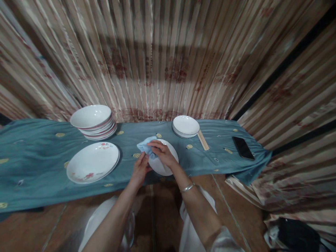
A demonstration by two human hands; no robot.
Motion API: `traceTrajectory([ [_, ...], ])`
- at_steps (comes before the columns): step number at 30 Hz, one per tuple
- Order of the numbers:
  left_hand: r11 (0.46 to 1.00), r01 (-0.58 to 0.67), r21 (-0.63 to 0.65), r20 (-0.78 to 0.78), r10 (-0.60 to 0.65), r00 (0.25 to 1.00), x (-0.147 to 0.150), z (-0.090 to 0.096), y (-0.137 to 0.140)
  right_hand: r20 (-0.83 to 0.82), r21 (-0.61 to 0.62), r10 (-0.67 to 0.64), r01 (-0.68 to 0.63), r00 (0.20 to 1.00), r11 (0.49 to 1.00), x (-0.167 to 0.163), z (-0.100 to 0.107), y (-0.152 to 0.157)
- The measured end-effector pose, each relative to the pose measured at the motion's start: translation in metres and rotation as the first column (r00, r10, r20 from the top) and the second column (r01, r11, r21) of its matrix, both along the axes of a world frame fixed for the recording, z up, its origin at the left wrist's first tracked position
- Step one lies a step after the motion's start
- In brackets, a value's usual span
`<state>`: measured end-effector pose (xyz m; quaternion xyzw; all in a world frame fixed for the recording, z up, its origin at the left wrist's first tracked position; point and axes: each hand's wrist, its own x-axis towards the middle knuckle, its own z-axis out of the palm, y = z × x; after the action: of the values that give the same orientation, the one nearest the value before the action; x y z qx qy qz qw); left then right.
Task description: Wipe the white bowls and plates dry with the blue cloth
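A small white plate (pixel 165 168) is tilted over the front edge of the cloth-covered table. My left hand (pixel 140 168) grips it by its left rim, the thumb on top and the fingers partly hidden below. In my right hand (pixel 163 153) is a light blue cloth (pixel 147 145), bunched under the fingers and pressed against the plate's upper left side. The cloth's loose end reaches past the rim, just above my left fingertips.
On the teal tablecloth (pixel 147 128), stacked bowls (pixel 90 117) and large floral plates (pixel 93 162) stand left. Stacked small plates (pixel 186 125), chopsticks (pixel 203 140) and a black phone (pixel 243 147) are right. A pleated curtain (pixel 157 63) hangs behind; a dark bag (pixel 298 234) lies lower right.
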<state>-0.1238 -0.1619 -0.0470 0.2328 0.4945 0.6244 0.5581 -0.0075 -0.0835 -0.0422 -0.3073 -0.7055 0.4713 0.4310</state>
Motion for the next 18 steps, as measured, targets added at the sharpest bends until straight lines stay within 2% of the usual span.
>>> traceTrajectory([
  [4, 1.000, -0.008, 0.029, 0.006, 0.008, 1.000, 0.000, 0.004, -0.002, -0.082, -0.111, 0.096, -0.104, 0.992, 0.988, -0.003, 0.004, -0.011],
  [8, 0.999, 0.044, 0.019, 0.073, -0.045, 0.996, -0.004, 0.010, -0.004, -0.144, -0.226, 0.193, -0.222, 0.971, 0.948, -0.002, 0.003, -0.017],
  [12, 0.997, 0.045, 0.066, 0.125, -0.053, 0.991, -0.007, 0.018, -0.006, -0.074, -0.307, 0.294, -0.303, 0.953, 0.902, 0.005, 0.005, -0.022],
  [18, 0.994, 0.048, 0.096, 0.090, -0.057, 0.994, -0.005, 0.023, -0.007, 0.042, -0.364, 0.453, -0.409, 0.890, 0.837, 0.025, 0.011, -0.028],
])
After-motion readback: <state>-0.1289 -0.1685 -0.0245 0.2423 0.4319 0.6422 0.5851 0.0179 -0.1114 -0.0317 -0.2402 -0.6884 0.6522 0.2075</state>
